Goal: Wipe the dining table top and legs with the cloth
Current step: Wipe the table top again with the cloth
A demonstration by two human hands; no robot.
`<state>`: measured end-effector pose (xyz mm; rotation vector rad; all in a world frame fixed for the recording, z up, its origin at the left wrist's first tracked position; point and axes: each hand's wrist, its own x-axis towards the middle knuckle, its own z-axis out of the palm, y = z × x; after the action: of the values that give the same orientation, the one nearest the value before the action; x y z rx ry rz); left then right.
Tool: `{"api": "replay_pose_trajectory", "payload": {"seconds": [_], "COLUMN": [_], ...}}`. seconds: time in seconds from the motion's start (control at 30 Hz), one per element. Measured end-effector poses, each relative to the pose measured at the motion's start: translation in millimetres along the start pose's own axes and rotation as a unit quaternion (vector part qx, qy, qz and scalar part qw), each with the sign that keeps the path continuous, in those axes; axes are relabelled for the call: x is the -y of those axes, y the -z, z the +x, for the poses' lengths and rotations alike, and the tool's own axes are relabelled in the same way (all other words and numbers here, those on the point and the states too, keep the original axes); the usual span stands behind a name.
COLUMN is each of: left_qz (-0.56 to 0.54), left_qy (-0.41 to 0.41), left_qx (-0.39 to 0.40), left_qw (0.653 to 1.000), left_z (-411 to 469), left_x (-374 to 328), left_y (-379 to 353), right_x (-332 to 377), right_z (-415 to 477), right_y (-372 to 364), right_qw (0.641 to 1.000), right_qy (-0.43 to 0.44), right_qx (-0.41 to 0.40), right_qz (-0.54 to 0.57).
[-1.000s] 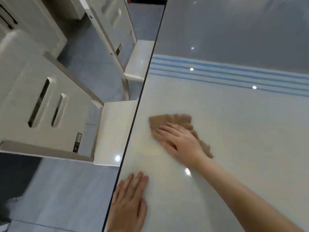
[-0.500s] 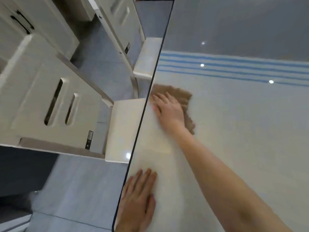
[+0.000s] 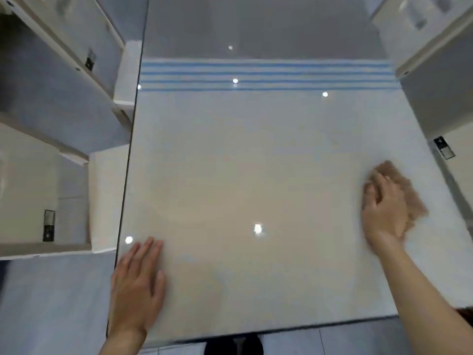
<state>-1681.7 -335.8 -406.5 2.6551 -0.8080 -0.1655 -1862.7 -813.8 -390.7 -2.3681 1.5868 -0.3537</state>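
**Left hand:** My left hand (image 3: 137, 285) lies palm down on the table (image 3: 243, 162), right at its left edge by the near corner. The fingers are straight and close together and hold nothing. The forearm runs out of the bottom of the view.

**Right hand:** My right hand (image 3: 384, 208) presses flat on the cloth (image 3: 409, 193), with the fingers laid over it and not clenched. Motion blur softens the fingertips, so I cannot make out their exact lie.

**Cloth:** It is brown and lies on the top near the right edge. My palm covers most of it. Only a fringe shows ahead of the fingers and to the right of the hand.

**Table:** The glossy top between my hands carries bright light spots. Far ahead of both hands, blue stripes (image 3: 266, 75) cross it from side to side. The legs are hidden beneath the top.

**Surroundings:**
- **Left of my left hand:** A white chair (image 3: 102, 201) has its seat against the table edge and its back cropped by the frame.
- **Ahead of my right hand:** A second chair (image 3: 435, 80) stands off the table's right edge, blurred and cut off.
- **Between my forearms:** A dark shape (image 3: 234, 345) sits below the near edge, too cropped to identify.
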Motion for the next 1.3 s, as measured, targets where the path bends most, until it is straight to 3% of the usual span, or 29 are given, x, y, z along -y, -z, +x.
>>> {"api": "replay_pose_trajectory", "payload": {"seconds": [0.07,0.1,0.2,0.3,0.37,0.4,0.43,0.53,0.63,0.73,0.87,1.03,1.1,1.3], "left_qz": [-0.001,-0.003,-0.003,-0.005,-0.008,-0.011,-0.014,-0.012,-0.01,-0.021,-0.02,-0.017,-0.021,-0.051], "left_qy": [0.006,0.01,0.015,0.018,0.024,0.024,0.024,0.018,0.018,0.023,0.022,0.027,0.033,0.034], "left_qx": [0.003,0.003,0.0,-0.002,-0.005,-0.004,-0.003,-0.002,0.004,0.012,0.017,0.031,0.035,0.026], "left_qw": [1.0,1.0,1.0,1.0,1.0,1.0,1.0,1.0,1.0,0.999,0.999,0.999,0.999,0.998], "left_z": [-2,-2,-3,-4,-4,-3,-3,-2,-3,-3,-3,-4,-3,-4], "left_x": [-2,-4,-6,-8,-9,-10,-10,-9,-9,-9,-11,-9,-9,-8], "left_y": [1,2,5,6,6,6,7,6,6,8,11,12,12,10], "right_x": [27,48,118,150,137,130,123,117,136,165,154,123,150,284], "right_z": [-35,-65,-176,-251,-233,-209,-181,-86,-77,-165,-292,-301,-267,-133], "right_y": [-13,-20,-42,-49,-44,-44,-46,-51,-56,-62,-47,-26,-40,-112], "right_qw": [0.999,1.0,0.976,0.893,0.83,0.826,0.844,0.944,0.978,0.96,0.879,0.845,0.847,0.915], "right_qy": [-0.029,0.003,0.208,0.422,0.523,0.531,0.51,0.313,0.189,0.261,0.432,0.471,0.473,0.373], "right_qx": [-0.011,-0.004,0.045,0.148,0.185,0.18,0.159,0.101,0.079,0.101,0.2,0.253,0.241,0.15], "right_qz": [-0.011,-0.005,0.036,0.057,0.058,0.054,0.046,0.026,0.029,0.01,-0.002,-0.027,-0.025,0.009]}}
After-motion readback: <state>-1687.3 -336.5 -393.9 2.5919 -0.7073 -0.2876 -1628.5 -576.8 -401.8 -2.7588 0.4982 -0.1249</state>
